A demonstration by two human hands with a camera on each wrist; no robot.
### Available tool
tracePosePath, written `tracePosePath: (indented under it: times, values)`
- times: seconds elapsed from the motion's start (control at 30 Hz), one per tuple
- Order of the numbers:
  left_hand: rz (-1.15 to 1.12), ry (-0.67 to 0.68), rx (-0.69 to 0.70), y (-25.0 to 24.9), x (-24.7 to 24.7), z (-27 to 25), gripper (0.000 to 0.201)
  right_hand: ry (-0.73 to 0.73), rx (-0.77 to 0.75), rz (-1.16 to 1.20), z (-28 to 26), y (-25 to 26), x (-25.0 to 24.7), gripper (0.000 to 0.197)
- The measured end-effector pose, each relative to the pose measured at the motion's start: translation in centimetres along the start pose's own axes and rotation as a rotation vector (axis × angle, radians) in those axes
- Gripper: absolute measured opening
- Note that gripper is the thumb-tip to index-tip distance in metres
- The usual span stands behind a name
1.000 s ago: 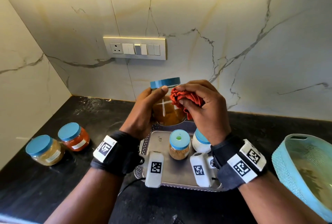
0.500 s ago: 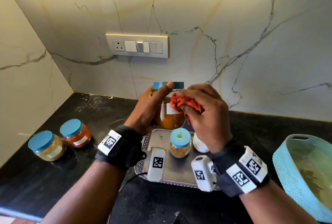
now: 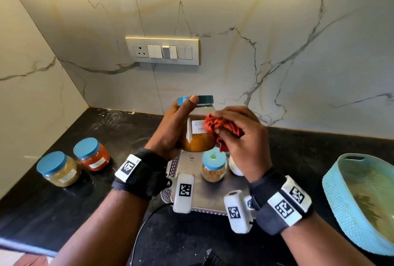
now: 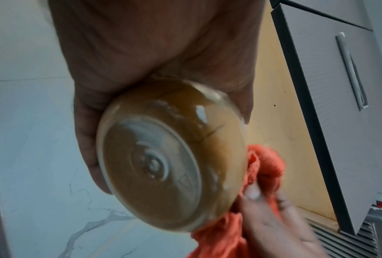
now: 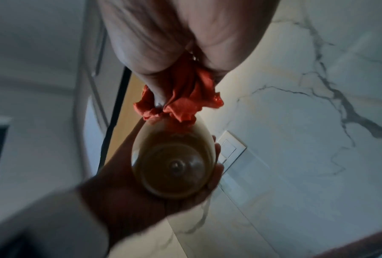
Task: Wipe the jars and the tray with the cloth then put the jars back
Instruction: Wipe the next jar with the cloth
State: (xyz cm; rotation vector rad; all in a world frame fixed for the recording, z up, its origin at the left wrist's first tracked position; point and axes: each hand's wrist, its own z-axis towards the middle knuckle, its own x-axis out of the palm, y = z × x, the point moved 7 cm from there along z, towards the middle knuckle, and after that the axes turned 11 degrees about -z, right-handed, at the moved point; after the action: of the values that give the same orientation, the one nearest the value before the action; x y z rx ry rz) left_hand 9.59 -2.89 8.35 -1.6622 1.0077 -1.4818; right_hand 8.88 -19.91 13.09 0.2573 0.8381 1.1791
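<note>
The left hand point(image 3: 170, 129) grasps a large jar point(image 3: 197, 138) of orange-brown powder, fingers wrapped round its body and the thumb reaching up to its blue lid point(image 3: 204, 99). The jar is held upright in the air above the far edge of the metal tray point(image 3: 210, 193). The right hand point(image 3: 243, 138) clenches a bunched red cloth point(image 3: 219, 127) and presses it against the jar's right side, partly over the white label point(image 3: 197, 126). The left wrist view shows the jar's base point(image 4: 154, 164) clear of any surface, with the cloth touching its lower side.

On the tray stand a small jar point(image 3: 213, 166) with a blue lid and brown contents and, just beside it to the right, a white jar point(image 3: 234, 166) mostly hidden behind the right wrist. Two further blue-lidded jars stand on the worktop point(image 3: 64, 212) near its left edge, touching or nearly so: a yellow-filled jar point(image 3: 58, 168) and a red-filled jar point(image 3: 91, 153). A turquoise basket point(image 3: 349, 208) sits at the right edge of the worktop.
</note>
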Motion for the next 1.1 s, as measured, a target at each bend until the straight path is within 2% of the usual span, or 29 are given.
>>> tracePosePath:
  times: [0.07,0.17,0.3,0.43,0.5,0.63,0.73,0.8,0.87,0.97,1.07,1.1]
  values:
    - [-0.030,0.041,-0.009,0.1,0.3,-0.4,0.093,-0.006,0.090,0.095,0.8,-0.7,-0.2,0.032]
    - [-0.105,0.027,0.012,-0.3,0.3,-1.0,0.101,-0.021,0.042,0.051,0.2,0.2,-0.3,0.031]
    - [-0.181,-0.020,0.034,-1.0,-0.7,-1.7,0.081,0.013,-0.073,-0.021,-1.8,2.2,0.3,0.031]
    - [-0.154,-0.007,0.021,-1.2,-0.9,-2.6,0.074,-0.001,0.020,0.037,-0.4,1.7,0.8,0.028]
    - [-0.139,-0.005,0.033,-1.5,-0.9,-3.0,0.072,-0.042,0.015,0.023,0.4,2.2,1.0,0.026]
    - [-0.133,-0.096,0.089,-2.4,-2.8,-3.5,0.077,-0.041,-0.164,-0.084,-0.1,5.6,2.5,0.027]
    - [-0.110,-0.122,0.116,-3.0,-4.3,-4.0,0.093,0.072,-0.412,-0.266,-2.1,7.8,4.7,0.028]
    - [-0.128,-0.143,0.113,-3.3,-5.3,-4.5,0.102,0.131,-0.517,-0.315,-3.0,8.1,5.5,0.027]
    - [-0.158,-0.148,0.107,-3.6,-6.0,-5.2,0.098,0.133,-0.484,-0.233,-3.2,7.6,5.6,0.027]
    - [-0.190,-0.109,0.092,-4.0,-6.4,-6.6,0.086,0.099,-0.357,-0.109,-2.8,6.6,5.7,0.031]
    - [-0.214,-0.100,0.115,-4.1,-7.7,-7.6,0.101,0.106,-0.203,0.045,-2.8,5.6,6.9,0.036]
    - [-0.216,-0.118,0.123,-4.1,-8.3,-8.0,0.100,0.122,-0.124,0.114,-2.9,5.3,7.4,0.037]
